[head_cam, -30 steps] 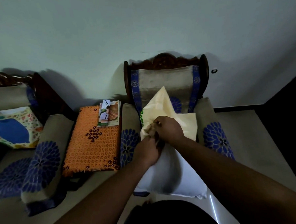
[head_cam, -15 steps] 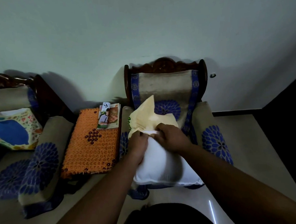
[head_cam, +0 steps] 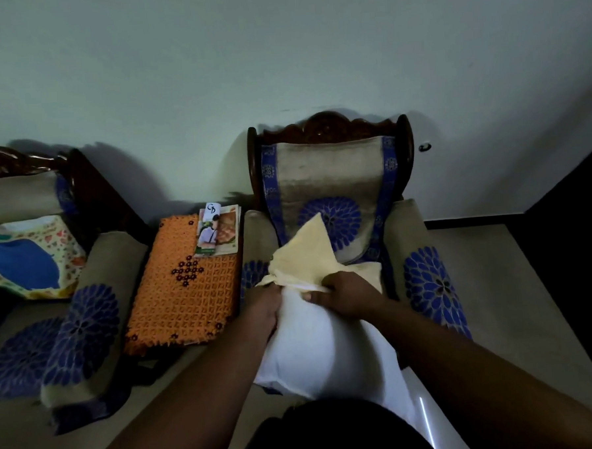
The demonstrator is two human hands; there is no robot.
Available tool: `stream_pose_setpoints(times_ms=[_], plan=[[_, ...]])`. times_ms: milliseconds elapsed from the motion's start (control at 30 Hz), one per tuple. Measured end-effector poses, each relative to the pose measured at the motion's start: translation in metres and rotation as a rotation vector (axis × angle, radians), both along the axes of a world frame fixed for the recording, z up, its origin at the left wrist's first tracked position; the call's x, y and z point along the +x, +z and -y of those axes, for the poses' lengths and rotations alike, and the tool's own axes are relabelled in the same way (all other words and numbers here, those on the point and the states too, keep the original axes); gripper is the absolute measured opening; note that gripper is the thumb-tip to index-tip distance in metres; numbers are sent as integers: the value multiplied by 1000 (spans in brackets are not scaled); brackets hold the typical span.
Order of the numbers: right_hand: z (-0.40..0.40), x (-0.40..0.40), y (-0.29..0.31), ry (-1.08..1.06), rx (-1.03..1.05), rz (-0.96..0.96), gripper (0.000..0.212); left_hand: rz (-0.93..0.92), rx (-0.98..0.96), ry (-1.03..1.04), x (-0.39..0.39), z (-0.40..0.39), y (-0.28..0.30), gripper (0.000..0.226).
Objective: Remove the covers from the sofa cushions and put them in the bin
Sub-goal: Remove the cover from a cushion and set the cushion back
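Item: white fabric cushion insert [head_cam: 323, 346], plump, standing on the front of the seat of the carved dark-wood armchair with beige-and-blue floral upholstery [head_cam: 329, 174], its near end toward the person. Most of it is bare.

Item: pale yellow cloth cushion cover [head_cam: 311, 254], bunched over the insert's far end, one corner poking up against the chair back. Not yet off.

Left hand [head_cam: 263, 310]: fingers curled at the cover's rolled edge on the insert's left flank, apparently gripping cover and insert together (the fingertips are hidden).

Right hand [head_cam: 346, 295]: fingers curled over the cover's edge on the upper right, thumb pressed on the white fabric.

Nearby: orange woven mat with dark bead motifs [head_cam: 184, 285] on a side tabletop, printed booklets [head_cam: 218, 233] on its far end; a patterned blue-and-cream cushion [head_cam: 29, 259] on the sofa at left, still covered.

Risks, as judged:
- Cover snagging on the insert's far corners; a hard tug could strain a seam.
- Left hand pinching the insert with the cover, so both travel together.
- Freed insert rolling off the seat front to the floor.
- Bin not in view (its place cannot be told).
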State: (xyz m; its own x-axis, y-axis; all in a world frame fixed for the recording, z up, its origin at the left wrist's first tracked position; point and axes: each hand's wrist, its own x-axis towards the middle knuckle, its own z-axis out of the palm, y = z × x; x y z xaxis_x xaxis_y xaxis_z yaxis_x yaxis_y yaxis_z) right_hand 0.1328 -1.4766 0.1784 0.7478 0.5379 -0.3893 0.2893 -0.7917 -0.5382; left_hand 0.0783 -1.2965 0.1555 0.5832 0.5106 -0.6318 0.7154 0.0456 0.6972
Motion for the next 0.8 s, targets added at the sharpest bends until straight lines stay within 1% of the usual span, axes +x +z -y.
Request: stream_pose_setpoints(times_ms=[33,67,133,200,233,267,300,333,367,400,433,500,567,633,733,800], plan=[[0,-3,-2,-28,17,-26,56,-19,123,-79,-7,-1,-4,34],[2,-7,-5,-51,30,-35,56,-45,294,-169,-12,-3,-7,35],[2,-12,-12,-68,7,-27,55,-92,584,-290,-22,-7,-8,38],[2,-18,-15,-79,-14,-5,56,-88,776,-286,-26,-13,-7,43],[2,-21,-15,-93,-5,2,57,-26,807,-253,-28,-14,-8,45],[3,-24,-14,-112,8,7,56,47,791,-248,-29,-15,-11,46],[5,-26,-16,-130,11,11,54,118,715,-275,-28,-14,-12,42],[6,-30,-19,-145,6,28,51,173,598,-300,-26,-13,-18,38],[6,-35,-23,-166,4,69,48,180,460,-309,-27,-10,-22,35],[5,-42,-27,-196,15,134,47,186,363,-286,-27,-7,-23,34],[2,-52,-31,-226,53,201,52,187,324,-231,-25,-6,-24,32],[-4,-71,-32,-231,179,257,78,184,315,-97,-19,-8,-21,29],[-3,-80,-20,-116,245,223,101,166,312,-41,-8,-19,-17,29],[2,-81,0,87,270,196,114,165,313,-37,4,-28,-8,30],[10,-80,17,382,187,302,134,153,280,29,20,-34,7,35],[11,-80,15,465,110,430,139,139,215,78,24,-32,13,36]])
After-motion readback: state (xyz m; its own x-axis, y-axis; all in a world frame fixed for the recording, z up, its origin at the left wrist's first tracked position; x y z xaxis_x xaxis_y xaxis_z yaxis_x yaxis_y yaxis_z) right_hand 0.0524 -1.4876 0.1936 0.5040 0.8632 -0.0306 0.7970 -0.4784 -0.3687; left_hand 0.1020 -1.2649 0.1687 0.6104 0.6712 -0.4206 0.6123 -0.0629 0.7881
